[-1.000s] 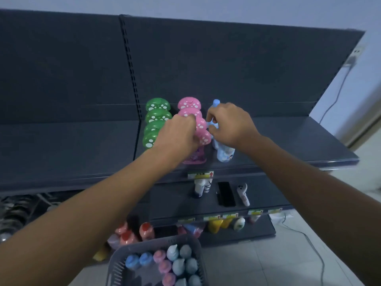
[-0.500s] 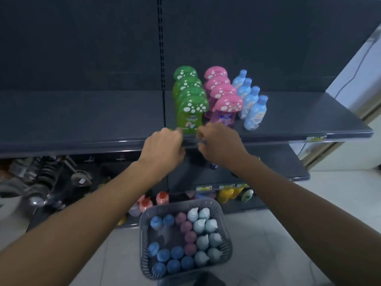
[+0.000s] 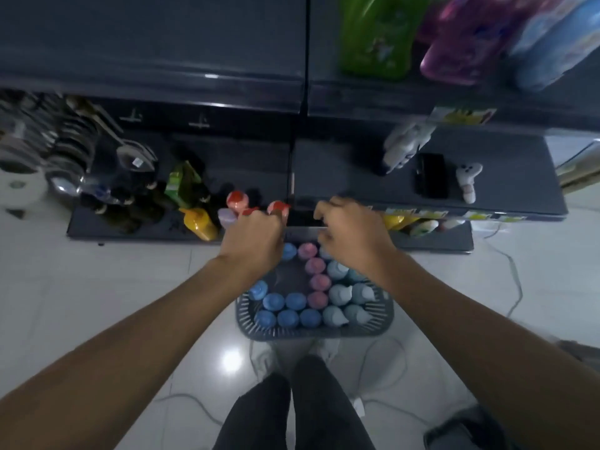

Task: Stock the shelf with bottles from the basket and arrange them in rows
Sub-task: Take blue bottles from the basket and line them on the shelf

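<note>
A grey basket (image 3: 311,334) is seen on the floor before the person's legs, packed with upright blue-, pink- and pale-capped bottles (image 3: 293,302). Over its far end the left hand (image 3: 251,237) and right hand (image 3: 355,235) are held apart; the right grip is loosely curled and empty, while the left grip is hidden and cannot be judged. Beyond, blurred shelved bottles (image 3: 376,37) in green, pink and blue are noted on the top shelf (image 3: 162,43).

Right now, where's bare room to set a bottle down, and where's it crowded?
The top shelf is bare left of the green bottle. The middle shelf is bare left of the white bottles. Crowded: the basket and the bottom shelf around the yellow bottle.
</note>
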The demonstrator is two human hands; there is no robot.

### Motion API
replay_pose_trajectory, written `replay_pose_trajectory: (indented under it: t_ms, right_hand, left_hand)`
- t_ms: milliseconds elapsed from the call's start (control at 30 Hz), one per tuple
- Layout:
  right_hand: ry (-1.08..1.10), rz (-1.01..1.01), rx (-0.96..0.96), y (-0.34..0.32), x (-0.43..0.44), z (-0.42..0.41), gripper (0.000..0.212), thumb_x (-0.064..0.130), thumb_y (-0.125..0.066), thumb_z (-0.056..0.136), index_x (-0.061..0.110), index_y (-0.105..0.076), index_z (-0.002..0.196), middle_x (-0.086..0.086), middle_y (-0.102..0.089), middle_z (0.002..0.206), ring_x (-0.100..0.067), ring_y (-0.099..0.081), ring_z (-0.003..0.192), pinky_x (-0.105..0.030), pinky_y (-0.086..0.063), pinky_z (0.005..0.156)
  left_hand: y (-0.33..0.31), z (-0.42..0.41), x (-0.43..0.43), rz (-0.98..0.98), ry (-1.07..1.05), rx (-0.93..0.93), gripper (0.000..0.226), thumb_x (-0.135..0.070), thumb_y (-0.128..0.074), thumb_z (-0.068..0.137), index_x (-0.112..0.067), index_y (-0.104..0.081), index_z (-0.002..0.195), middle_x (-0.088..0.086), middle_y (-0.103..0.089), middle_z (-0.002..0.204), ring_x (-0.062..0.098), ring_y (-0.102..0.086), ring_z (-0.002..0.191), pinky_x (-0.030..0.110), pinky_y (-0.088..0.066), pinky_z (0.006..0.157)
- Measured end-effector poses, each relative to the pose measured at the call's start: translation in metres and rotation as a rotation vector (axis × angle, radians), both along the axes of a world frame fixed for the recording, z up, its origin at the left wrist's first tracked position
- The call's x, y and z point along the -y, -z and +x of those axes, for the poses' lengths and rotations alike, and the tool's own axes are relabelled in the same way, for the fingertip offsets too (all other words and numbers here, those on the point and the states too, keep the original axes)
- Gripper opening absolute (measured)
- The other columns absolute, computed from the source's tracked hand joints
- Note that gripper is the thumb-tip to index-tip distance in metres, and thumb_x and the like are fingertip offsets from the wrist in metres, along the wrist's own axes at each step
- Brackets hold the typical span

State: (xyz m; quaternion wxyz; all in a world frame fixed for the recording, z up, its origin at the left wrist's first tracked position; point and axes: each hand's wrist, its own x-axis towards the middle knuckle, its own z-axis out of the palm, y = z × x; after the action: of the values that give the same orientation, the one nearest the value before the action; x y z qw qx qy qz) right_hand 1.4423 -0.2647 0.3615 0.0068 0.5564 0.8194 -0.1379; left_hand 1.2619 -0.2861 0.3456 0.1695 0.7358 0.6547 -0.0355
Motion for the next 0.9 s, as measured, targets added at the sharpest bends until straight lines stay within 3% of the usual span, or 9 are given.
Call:
replay_pose_trajectory:
  t_ms: [200, 367, 467, 633, 900]
  right_hand:
    - [0.005, -0.17, 0.018, 0.096, 0.023, -0.008, 0.026, 0.023, -0.058, 0.087, 0.019, -0.06, 0.113, -0.006, -0.061, 0.117, -0.031, -0.061, 0.105, -0.037, -0.048, 0.073]
    - [-0.013, -0.291, 0.051, 0.167, 0.054, -0.015, 0.032, 0.026, -0.062, 0.088, 0.015, -0.06, 0.118, -0.008, -0.06, 0.118, -0.033, -0.06, 0.107, -0.038, -0.05, 0.074]
    - [-0.029, -0.336, 0.09, 0.198, 0.073, -0.02, 0.026, 0.023, -0.063, 0.088, 0.014, -0.062, 0.112, -0.009, -0.061, 0.115, -0.032, -0.06, 0.106, -0.037, -0.047, 0.073]
    - [-0.067, -0.402, 0.131, 0.226, 0.088, -0.022, 0.032, 0.019, -0.06, 0.088, 0.019, -0.062, 0.12, -0.007, -0.056, 0.122, -0.03, -0.06, 0.109, -0.038, -0.052, 0.075]
    - [-0.074, -0.418, 0.111, 0.243, 0.086, -0.023, 0.032, 0.018, -0.056, 0.092, 0.016, -0.06, 0.124, -0.009, -0.055, 0.124, -0.034, -0.063, 0.102, -0.04, -0.053, 0.071]
  left_hand:
    - [0.09, -0.006, 0.027, -0.145, -0.013, -0.035, 0.028, -0.017, -0.056, 0.09, -0.01, -0.055, 0.117, 0.014, -0.066, 0.112, 0.039, -0.065, 0.098, 0.037, -0.036, 0.065]
    - [0.143, -0.008, 0.047, -0.234, -0.023, -0.066, 0.035, -0.013, -0.059, 0.09, -0.01, -0.052, 0.124, 0.013, -0.061, 0.117, 0.04, -0.065, 0.098, 0.04, -0.047, 0.07]
    - [0.166, -0.007, 0.057, -0.274, 0.0, -0.119, 0.028, -0.011, -0.058, 0.092, -0.01, -0.053, 0.119, 0.014, -0.055, 0.121, 0.038, -0.064, 0.102, 0.043, -0.053, 0.075]
    - [0.193, -0.006, 0.058, -0.317, -0.027, -0.188, 0.024, -0.004, -0.05, 0.099, -0.005, -0.053, 0.122, 0.017, -0.055, 0.123, 0.039, -0.064, 0.105, 0.044, -0.051, 0.079]
    - [0.219, -0.002, 0.05, -0.303, -0.048, -0.262, 0.01, -0.002, -0.059, 0.095, -0.006, -0.064, 0.103, 0.014, -0.066, 0.098, 0.033, -0.068, 0.089, 0.035, -0.041, 0.06]
